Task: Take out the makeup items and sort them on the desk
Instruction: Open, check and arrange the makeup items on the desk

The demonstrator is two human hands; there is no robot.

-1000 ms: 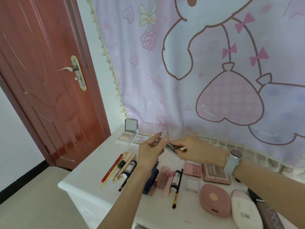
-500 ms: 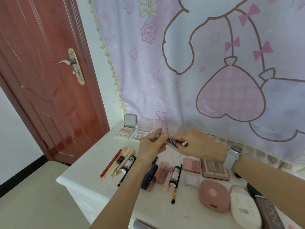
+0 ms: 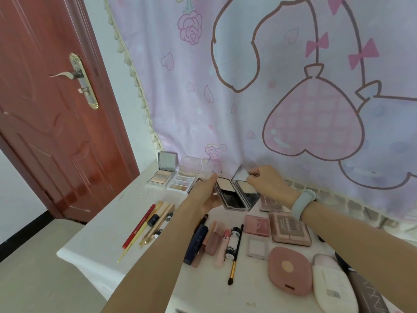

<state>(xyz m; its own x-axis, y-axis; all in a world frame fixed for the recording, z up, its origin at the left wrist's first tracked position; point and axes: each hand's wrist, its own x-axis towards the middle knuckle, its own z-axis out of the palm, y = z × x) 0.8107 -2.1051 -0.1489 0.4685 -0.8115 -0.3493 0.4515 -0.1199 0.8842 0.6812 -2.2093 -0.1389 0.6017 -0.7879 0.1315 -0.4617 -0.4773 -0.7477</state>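
Desk: smooth white top with a rounded front corner, carrying the sorted makeup.
Nearest items: a white oval case and a matte pink oval compact lie side by side at the front right; a dark box with a zigzag print sits at the right edge.
Brush: thin black handle, gold ferrule, dark bristle tip pointing toward the viewer.
Tubes: a navy tube, rosy and pink ones and a white-and-black one lie close together in a row.
Pencils: a red pencil, a yellow stick and gold and beige pens fan out at the left.
Flat palettes: a small clear square case, a pink square one and a brown rectangular one lie near each other.
Left hand: fingers curled under, thumb on the edge, gripping the glossy black-and-clear compact, held open above the desk.
Right hand: fingers bent, tips pinching the lid's far edge; pale blue band on the wrist.
Back row: two opened palettes stand against the curtain, lids upright.
Curtain: soft lilac fabric with hearts, bows and tassel trim.
Door: glossy red-brown wood with a metal handle.
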